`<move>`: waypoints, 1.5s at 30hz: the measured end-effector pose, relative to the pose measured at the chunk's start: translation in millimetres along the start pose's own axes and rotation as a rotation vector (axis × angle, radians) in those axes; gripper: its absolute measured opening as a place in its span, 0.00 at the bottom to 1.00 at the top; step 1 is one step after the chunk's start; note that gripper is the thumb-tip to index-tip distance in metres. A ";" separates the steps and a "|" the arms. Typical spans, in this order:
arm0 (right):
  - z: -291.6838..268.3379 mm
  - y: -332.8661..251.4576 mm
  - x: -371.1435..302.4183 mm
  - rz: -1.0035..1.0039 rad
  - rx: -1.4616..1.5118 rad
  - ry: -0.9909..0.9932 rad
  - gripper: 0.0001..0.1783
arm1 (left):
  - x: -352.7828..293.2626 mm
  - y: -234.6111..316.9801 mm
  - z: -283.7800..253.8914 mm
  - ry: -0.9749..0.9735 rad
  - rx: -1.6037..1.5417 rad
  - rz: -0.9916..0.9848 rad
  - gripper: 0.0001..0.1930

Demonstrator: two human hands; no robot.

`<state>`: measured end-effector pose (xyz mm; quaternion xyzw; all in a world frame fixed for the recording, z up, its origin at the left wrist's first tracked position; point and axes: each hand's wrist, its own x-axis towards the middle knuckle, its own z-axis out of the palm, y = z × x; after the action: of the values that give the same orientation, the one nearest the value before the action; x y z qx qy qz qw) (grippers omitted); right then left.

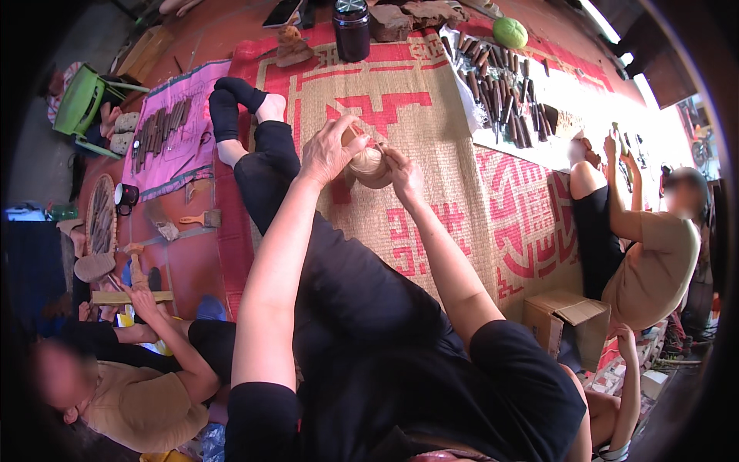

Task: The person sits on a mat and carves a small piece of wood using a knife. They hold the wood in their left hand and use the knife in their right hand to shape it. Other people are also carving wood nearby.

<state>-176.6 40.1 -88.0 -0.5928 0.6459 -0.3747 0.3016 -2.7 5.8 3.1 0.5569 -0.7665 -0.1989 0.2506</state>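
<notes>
Over the woven mat, both my hands meet around a rounded, pale tan piece that looks like carved wood. My left hand is closed on its left and upper side, thumb on top. On the other side, my right hand has its fingers pinched together at the piece's upper right edge. Whether a small tool or abrasive sits in that pinch is too small to tell. Below the piece lie my outstretched legs in black trousers.
Rows of carving tools lie on a white cloth at right and a pink cloth at left. A dark jar, a small carved figure and a green fruit stand beyond. Co-workers sit on both sides; a cardboard box is right.
</notes>
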 end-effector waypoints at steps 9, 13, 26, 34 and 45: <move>7.7 -8.3 -6.4 -0.018 -0.127 0.036 0.14 | 1.4 -8.1 3.6 0.042 -0.054 -0.027 0.26; -6.2 -1.9 0.9 0.032 -0.151 -0.031 0.16 | 1.2 -2.9 2.5 0.031 0.028 -0.025 0.26; -21.0 -21.4 6.0 0.103 -0.056 -0.175 0.15 | 1.0 -5.8 3.3 0.000 0.014 -0.064 0.26; -1.5 -18.3 16.0 0.029 0.197 -0.153 0.16 | 1.7 -2.5 -0.2 -0.014 -0.011 -0.084 0.27; -20.9 -11.0 22.9 0.066 0.132 -0.265 0.17 | 2.1 -7.4 1.6 0.018 -0.028 -0.093 0.27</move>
<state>-190.7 19.8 -66.2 -0.5944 0.5935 -0.3250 0.4346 1.4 1.6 -2.2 0.5903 -0.7345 -0.2159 0.2558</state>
